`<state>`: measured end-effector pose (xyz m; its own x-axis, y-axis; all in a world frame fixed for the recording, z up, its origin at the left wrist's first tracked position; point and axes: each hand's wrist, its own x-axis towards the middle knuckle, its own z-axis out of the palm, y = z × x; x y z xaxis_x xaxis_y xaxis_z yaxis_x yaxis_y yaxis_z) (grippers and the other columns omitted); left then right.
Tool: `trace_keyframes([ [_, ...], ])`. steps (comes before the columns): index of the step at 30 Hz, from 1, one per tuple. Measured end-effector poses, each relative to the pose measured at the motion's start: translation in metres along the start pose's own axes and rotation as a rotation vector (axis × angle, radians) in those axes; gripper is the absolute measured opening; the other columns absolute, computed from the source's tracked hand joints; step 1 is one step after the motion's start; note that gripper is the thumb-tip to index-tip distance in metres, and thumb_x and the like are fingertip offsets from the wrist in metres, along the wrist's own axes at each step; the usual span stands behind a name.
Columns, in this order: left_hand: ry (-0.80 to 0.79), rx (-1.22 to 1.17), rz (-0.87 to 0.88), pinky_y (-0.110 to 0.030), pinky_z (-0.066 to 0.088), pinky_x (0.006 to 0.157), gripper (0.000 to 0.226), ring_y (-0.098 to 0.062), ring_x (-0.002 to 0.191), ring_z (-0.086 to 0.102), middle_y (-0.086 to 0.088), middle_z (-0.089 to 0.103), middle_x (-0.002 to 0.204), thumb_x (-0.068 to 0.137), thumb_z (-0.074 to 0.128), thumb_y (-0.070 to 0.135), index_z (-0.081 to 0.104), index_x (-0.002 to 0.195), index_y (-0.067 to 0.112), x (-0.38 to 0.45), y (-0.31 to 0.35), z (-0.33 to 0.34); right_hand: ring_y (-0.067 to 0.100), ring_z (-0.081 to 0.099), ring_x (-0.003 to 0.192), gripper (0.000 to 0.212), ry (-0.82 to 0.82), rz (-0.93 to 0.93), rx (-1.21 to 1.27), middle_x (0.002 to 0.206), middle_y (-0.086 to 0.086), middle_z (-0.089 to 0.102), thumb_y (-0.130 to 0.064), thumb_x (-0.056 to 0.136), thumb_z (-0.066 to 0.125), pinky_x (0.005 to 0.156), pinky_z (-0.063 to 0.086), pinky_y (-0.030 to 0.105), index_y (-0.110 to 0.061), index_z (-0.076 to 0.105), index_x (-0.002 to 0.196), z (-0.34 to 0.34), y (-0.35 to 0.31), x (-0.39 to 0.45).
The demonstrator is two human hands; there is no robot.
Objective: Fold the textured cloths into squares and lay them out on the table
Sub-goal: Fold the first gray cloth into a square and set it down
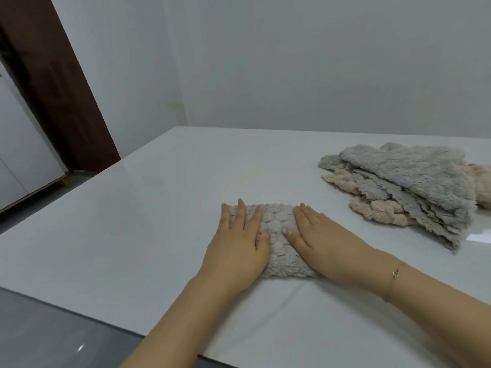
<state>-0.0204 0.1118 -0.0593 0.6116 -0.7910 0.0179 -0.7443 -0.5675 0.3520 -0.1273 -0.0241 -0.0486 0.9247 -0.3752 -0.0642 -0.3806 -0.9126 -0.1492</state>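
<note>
**Cloth count: one folded, one messy pile**

Folded cloth (279,243) count so far is just one, a beige-grey fluffy thing with a bumpy, nubbly texture, sitting near the front middle of the white desk (159,208). It's folded down to a small squarish block. Two hands on it: left hand (239,245) lies flat on its left half, fingers (240,211) straight and a bit spread, and right hand (318,243) lies flat on its right side, fingers straight and close together. Both press down, nothing pinched. The hands cover most of the cloth, so only the middle strip and top edge show.

Off to the right, well apart, is one heap of unfolded cloths (409,187), grey ones stacked loosely over pinkish ones. I can't get an exact number, the layers overlap too much.

Other stuff: a thin gold bracelet (397,272) on the right wrist, a plain wall behind, a dark brown door frame (53,83) at the left.
</note>
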Motion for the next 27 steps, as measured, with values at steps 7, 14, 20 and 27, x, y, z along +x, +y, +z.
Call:
trace_keyframes([
  [7, 0.229, -0.568, -0.086, -0.028, 0.028, 0.111, 0.042, -0.012, 0.134, 0.038, 0.002, 0.041, 0.146, 0.101, 0.037, 0.033, 0.037, 0.143, 0.026, 0.004, -0.028, -0.024, 0.015, 0.06, 0.093, 0.03, 0.203, 0.158, 0.718, 0.107, 0.004, 0.066, -0.026, 0.098, 0.046, 0.089, 0.045, 0.031, -0.01, 0.059, 0.119, -0.035, 0.048, 0.024],
  [14, 0.1, -0.132, -0.458, -0.039, 0.041, 0.094, 0.051, -0.027, 0.112, 0.05, -0.001, 0.056, 0.111, 0.083, 0.042, 0.07, 0.061, 0.098, 0.026, 0.019, -0.028, -0.032, 0.018, 0.05, 0.06, 0.057, 0.087, 0.129, 0.561, 0.065, 0.004, 0.056, -0.071, 0.078, 0.05, 0.062, 0.037, 0.031, -0.02, 0.069, 0.096, -0.028, 0.039, 0.028],
  [20, 0.079, -0.942, -0.321, -0.03, 0.055, 0.073, 0.035, -0.02, 0.087, 0.067, -0.01, 0.067, 0.105, 0.082, 0.071, 0.035, 0.056, 0.103, 0.012, 0.013, -0.012, -0.045, 0.013, 0.046, 0.062, 0.036, 0.032, 0.071, 0.756, 0.07, 0.0, 0.048, -0.035, 0.078, 0.075, 0.057, 0.031, 0.026, -0.007, 0.054, 0.083, -0.033, 0.032, 0.025],
  [27, 0.261, -1.257, 0.053, -0.03, 0.055, 0.082, 0.054, -0.018, 0.101, 0.067, -0.002, 0.072, 0.106, 0.073, 0.072, 0.007, 0.051, 0.122, 0.017, 0.005, -0.001, -0.07, 0.013, 0.066, 0.078, 0.044, 0.201, -0.204, 1.474, 0.077, -0.002, 0.07, 0.019, 0.076, 0.061, 0.075, 0.052, 0.024, -0.017, 0.054, 0.1, -0.063, 0.032, 0.019],
])
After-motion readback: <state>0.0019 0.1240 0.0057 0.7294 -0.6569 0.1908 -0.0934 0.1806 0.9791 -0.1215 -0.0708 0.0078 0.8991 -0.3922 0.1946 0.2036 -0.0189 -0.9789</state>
